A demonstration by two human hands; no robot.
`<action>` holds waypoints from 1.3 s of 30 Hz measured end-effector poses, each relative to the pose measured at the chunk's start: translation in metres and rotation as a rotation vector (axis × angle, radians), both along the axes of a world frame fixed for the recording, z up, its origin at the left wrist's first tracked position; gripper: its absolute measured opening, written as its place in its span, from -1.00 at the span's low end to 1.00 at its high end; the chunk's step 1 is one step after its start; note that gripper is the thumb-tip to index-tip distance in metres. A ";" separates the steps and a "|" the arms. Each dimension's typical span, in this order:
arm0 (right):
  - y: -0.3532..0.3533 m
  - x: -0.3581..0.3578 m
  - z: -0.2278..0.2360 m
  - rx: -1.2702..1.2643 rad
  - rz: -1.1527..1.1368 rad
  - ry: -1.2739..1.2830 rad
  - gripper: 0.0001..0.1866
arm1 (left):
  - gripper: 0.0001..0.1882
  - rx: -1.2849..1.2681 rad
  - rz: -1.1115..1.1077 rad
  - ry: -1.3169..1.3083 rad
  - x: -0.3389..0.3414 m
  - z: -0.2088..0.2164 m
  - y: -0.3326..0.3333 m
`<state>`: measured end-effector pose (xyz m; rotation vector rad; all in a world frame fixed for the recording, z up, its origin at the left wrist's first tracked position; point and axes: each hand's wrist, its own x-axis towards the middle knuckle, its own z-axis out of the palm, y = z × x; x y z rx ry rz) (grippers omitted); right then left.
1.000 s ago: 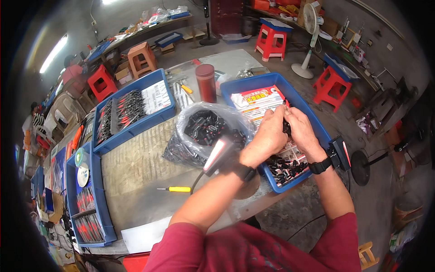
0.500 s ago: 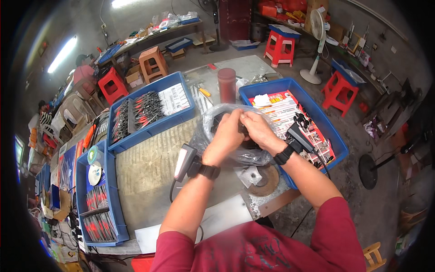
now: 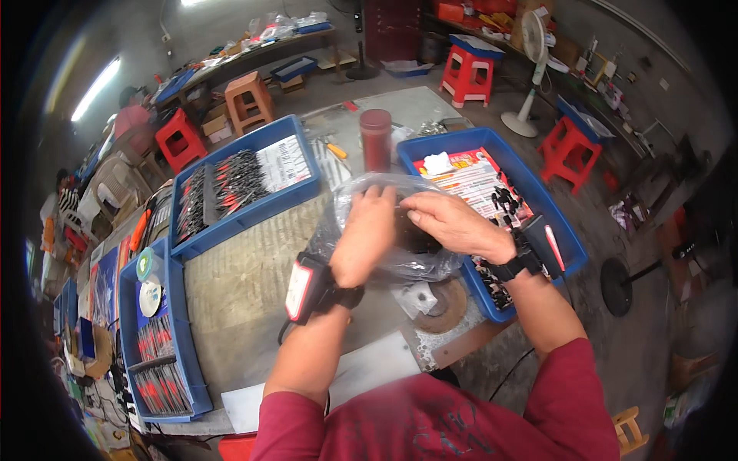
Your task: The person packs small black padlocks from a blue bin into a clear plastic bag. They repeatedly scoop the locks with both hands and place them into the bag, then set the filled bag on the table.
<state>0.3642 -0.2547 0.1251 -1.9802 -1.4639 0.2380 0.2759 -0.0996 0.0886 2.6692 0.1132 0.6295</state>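
A clear plastic bag (image 3: pixel 434 267) stands on the table in front of me, its mouth spread wide, with dark contents (image 3: pixel 416 240) I cannot make out. My left hand (image 3: pixel 370 230) reaches over the bag's left side, fingers pointing away from me; they are blurred, so their grip is unclear. From the right, my right hand (image 3: pixel 458 223) extends over the mouth, fingers stretched leftward and thumb apart beneath them. Nothing shows in it. A gap separates the hands. Beyond the bag stands a dark red cylinder (image 3: pixel 376 142).
Blue trays of small black-and-red parts stand at the far left (image 3: pixel 254 227) and near left (image 3: pixel 201 369). Another blue tray (image 3: pixel 565 230) on the right holds printed cards and black pieces. A round disc (image 3: pixel 453 311) lies by the bag, and a yellow-handled tool (image 3: pixel 337 150) lies behind it.
My hands, close together over the bag before, have moved apart: the left leftward, the right rightward. The bag's mouth shows wider. The whole view has shifted slightly.
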 end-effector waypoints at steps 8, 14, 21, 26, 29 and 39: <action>-0.077 0.059 -0.014 0.061 -0.307 0.133 -0.72 | -0.80 -0.062 -0.114 -0.111 -0.007 0.031 -0.052; -0.077 0.101 -0.096 -0.001 -0.169 -0.156 -0.82 | -0.79 -0.296 -0.338 -0.080 0.019 0.023 -0.095; -0.038 0.112 -0.138 -0.011 -0.121 -0.186 -0.74 | -0.82 -0.235 -0.224 -0.124 0.031 0.016 -0.089; -0.028 0.106 -0.144 -0.071 0.028 -0.110 -0.77 | -0.80 -0.287 -0.189 -0.086 0.031 0.019 -0.083; -0.040 0.100 -0.141 -0.170 0.046 -0.121 -0.78 | -0.81 -0.326 -0.203 -0.099 0.031 0.018 -0.085; -0.136 0.049 -0.083 -0.334 0.169 0.104 -0.61 | -0.77 -0.333 -0.423 -0.041 0.040 0.001 -0.124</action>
